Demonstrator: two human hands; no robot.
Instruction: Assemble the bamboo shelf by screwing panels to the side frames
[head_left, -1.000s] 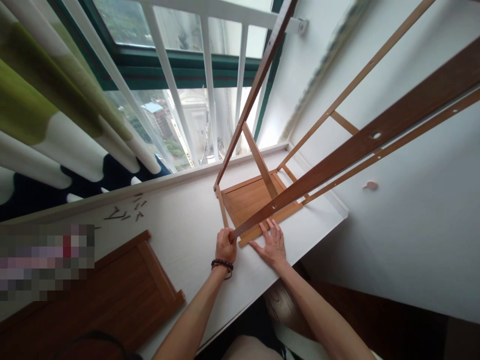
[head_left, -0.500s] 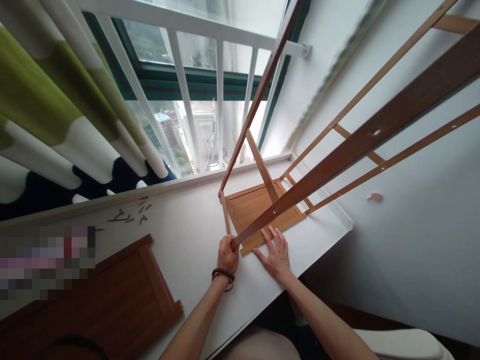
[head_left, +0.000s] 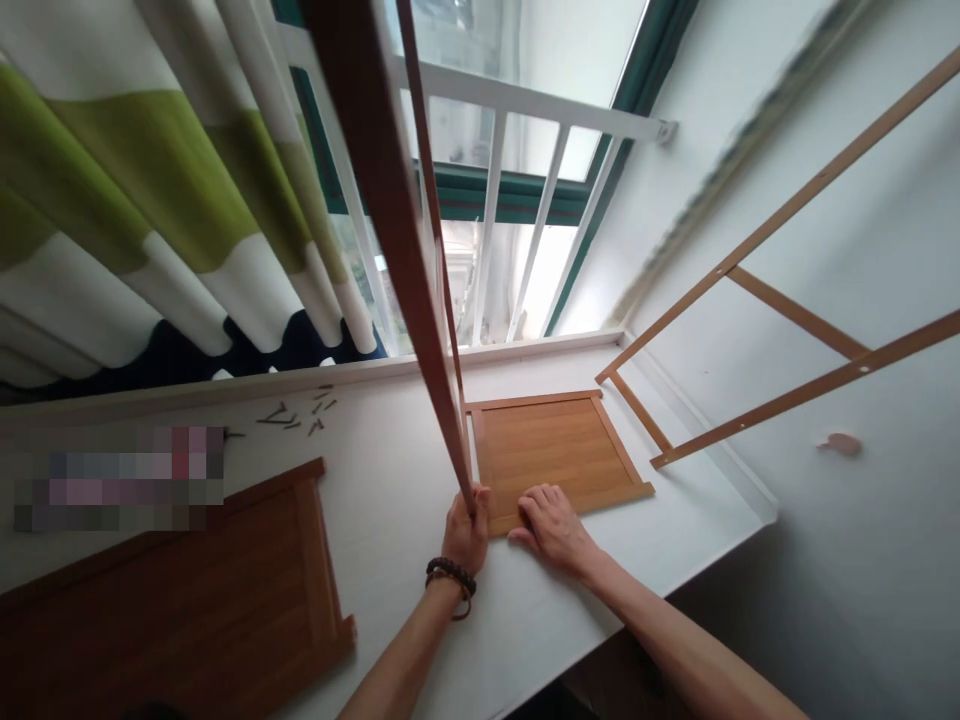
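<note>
While the left hand (head_left: 463,530) stays clamped around the lower end of the near post, the frame (head_left: 418,280) has swung up. A half second ago it leaned over the panel (head_left: 555,445), to the right of that hand, with a crosspiece slanting across the wood; now it stands steeply above the left hand, nearly edge-on to the view, and the panel's face is uncovered except where the right hand (head_left: 556,528) covers part of it.

The panel lies flat on the desk (head_left: 397,560), just ahead of the hands. The right hand rests on its near edge with bent fingers, close beside the left but apart from it; whether it grips or only presses cannot be told. For the work, the change seems to bring the frame alongside the panel's left end, where the two can be lined up. Whether they are joined there is hidden by the left hand.

Beyond the right hand, the second frame (head_left: 799,312) leans by the wall, as before. Left of the hands lie the darker panel (head_left: 247,560) and, farther off, some fasteners (head_left: 316,427).
</note>
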